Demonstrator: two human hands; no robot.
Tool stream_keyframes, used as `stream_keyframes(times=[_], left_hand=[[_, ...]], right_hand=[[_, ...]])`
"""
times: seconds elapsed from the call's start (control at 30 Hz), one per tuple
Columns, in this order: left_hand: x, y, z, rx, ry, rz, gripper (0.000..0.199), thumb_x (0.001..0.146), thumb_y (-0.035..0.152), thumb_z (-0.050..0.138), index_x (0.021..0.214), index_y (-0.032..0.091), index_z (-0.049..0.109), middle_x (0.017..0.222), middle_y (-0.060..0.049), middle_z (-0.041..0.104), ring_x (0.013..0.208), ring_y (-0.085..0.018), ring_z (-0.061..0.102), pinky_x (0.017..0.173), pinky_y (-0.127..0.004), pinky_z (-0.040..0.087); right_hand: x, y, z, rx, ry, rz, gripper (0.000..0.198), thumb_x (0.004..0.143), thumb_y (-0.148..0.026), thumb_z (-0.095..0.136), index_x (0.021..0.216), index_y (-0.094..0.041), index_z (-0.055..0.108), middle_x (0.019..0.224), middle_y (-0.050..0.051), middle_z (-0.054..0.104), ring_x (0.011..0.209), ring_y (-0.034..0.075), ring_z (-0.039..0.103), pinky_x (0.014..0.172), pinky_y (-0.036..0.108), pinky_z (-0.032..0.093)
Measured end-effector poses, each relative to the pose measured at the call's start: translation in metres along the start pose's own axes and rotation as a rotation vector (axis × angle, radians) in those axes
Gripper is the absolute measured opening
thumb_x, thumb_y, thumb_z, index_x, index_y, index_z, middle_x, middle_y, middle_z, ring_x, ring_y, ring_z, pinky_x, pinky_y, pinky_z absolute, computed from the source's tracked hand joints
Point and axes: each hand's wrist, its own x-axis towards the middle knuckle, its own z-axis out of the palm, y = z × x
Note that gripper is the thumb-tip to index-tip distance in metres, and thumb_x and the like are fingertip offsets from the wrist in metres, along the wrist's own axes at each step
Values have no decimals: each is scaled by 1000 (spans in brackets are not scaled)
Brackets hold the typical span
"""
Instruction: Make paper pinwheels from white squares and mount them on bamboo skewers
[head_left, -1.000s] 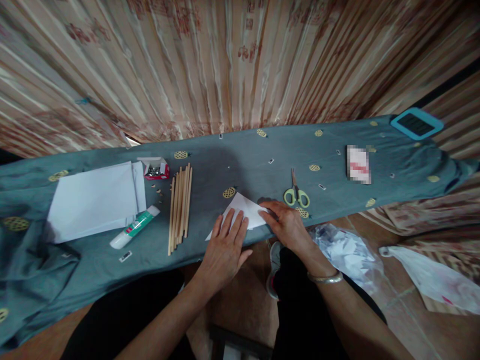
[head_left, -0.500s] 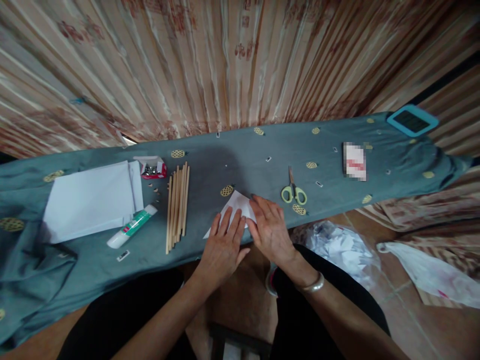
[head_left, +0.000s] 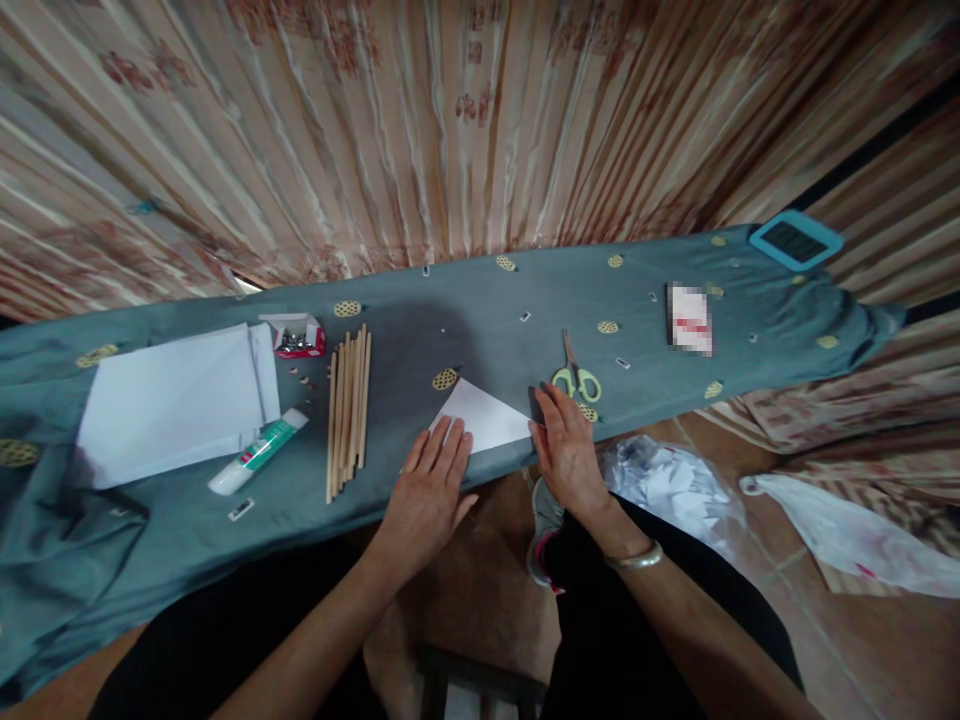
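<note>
pinning white paper (head_left: 491, 415) at lower centre of frame with left hand (head_left: 427, 490) laid flat, fingers slightly spread, probably against sliding; touching its right tip with right hand (head_left: 568, 445), bent-fingered, can't tell if pinching; having scissors (head_left: 574, 369) just above, likely for easy reach.

The table (head_left: 487, 310) stands in front of the curtain (head_left: 420, 130) here. A piece of paper (head_left: 491, 420) lies at its near edge, the person's left hand (head_left: 426, 490) over its left part, the right hand (head_left: 566, 450) at its right corner. Just behind that hand are the scissors (head_left: 568, 350); farther right, a packet (head_left: 690, 320), then a screen (head_left: 796, 242) at the far end. Left of the paper lie sticks (head_left: 347, 410), then a glue tube (head_left: 259, 455) with a box (head_left: 301, 340) behind it, then stacked sheets (head_left: 172, 405). Two bags, one nearer (head_left: 667, 490), rest on the floor to the right.
</note>
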Motion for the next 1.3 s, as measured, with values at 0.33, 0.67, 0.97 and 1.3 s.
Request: stream_keyframes(times=[0.33, 0.67, 0.97, 1.3], left_hand=[[-53, -18, 8, 66, 145, 2, 69, 89, 26, 51, 149, 4, 25, 150, -24, 41, 141, -34, 37, 110, -50, 39], [-84, -19, -1, 2, 217, -74, 75, 92, 25, 51, 154, 14, 11, 147, -23, 44, 138, -35, 41, 106, -55, 43], [-26, -30, -13, -360, 297, -243, 65, 94, 33, 50, 151, 22, 21, 143, -19, 49, 132, -30, 49, 107, -52, 43], [8, -29, -8, -646, 268, -293, 61, 88, 23, 54, 145, 24, 34, 138, -12, 56, 110, -24, 65, 92, -41, 55]], right_hand=[[-2, 15, 4, 46, 56, -55, 41, 96, -18, 37, 132, -8, 52, 137, 22, 52, 132, 30, 46, 108, 52, 40], [0, 23, 1, 116, 52, -73, 46, 92, -13, 33, 133, -10, 52, 137, 22, 53, 133, 30, 45, 108, 54, 40], [26, 12, -15, 161, 49, -1, 44, 99, -34, 37, 134, -14, 52, 140, 19, 53, 133, 30, 46, 109, 55, 37], [30, -15, -6, 494, -140, 55, 14, 84, -23, 62, 96, -21, 68, 140, 13, 54, 130, 28, 51, 107, 49, 41]])
